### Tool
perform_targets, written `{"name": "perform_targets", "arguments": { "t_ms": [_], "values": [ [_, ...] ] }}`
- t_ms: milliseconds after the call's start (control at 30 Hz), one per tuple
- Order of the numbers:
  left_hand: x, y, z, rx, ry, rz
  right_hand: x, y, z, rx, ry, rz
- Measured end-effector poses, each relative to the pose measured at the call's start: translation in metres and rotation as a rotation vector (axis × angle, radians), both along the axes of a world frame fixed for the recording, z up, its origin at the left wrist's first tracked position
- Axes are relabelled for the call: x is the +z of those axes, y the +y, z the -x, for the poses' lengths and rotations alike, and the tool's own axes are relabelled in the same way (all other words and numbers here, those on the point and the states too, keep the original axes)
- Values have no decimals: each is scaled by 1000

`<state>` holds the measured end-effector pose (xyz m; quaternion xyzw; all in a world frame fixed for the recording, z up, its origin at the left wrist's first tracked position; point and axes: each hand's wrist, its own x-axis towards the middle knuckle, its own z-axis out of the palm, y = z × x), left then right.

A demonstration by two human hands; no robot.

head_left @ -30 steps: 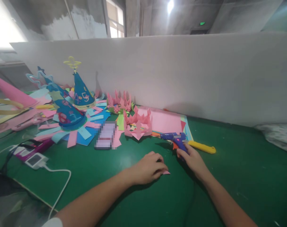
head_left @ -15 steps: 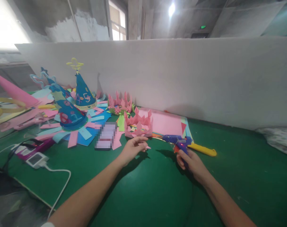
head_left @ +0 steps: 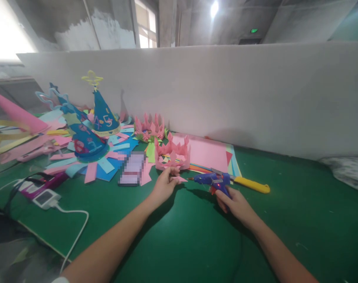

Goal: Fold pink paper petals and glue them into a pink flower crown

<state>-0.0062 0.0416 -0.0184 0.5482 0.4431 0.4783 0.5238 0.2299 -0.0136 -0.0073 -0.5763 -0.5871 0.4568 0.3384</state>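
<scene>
Between the fingertips of my left hand (head_left: 164, 186) is a small pointed piece of pink paper (head_left: 180, 179). My right hand (head_left: 236, 204) is wrapped round the grip of a blue glue gun (head_left: 211, 179) with an orange trigger and a small red light. Its nozzle points left, close to the tip of the pink piece; whether they touch I cannot tell. Just beyond my left hand stands a pink paper crown (head_left: 173, 154). Behind the glue gun lies a yellow-handled utility knife (head_left: 252, 184), its front end partly covered.
Pink paper sheets (head_left: 206, 151) lie behind the crown. A second pink crown (head_left: 149, 127), a phone (head_left: 132, 169) and blue cone hats (head_left: 89, 141) stand or lie to the left. A white cable (head_left: 75, 212) crosses the green table (head_left: 179, 243). A white panel (head_left: 240, 94) closes the back.
The glue gun in my right hand has moved left and slightly down, bringing its nozzle close to the pink piece. My left hand has shifted slightly, and more of the pink piece shows.
</scene>
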Motion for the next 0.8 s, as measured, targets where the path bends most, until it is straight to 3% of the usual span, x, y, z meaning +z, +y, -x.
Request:
{"name": "perform_targets", "arguments": {
  "t_ms": [233, 433, 800],
  "values": [
    [4, -3, -2, 1, -182, 120, 3, -2, 6, -9, -45, -18],
    [7, -2, -2, 49, -193, 181, 0, -2, 5, -15, -41, -35],
    [2, 4, -1, 71, -156, 112, 2, -2, 8, 1, -21, -21]
  ]
}}
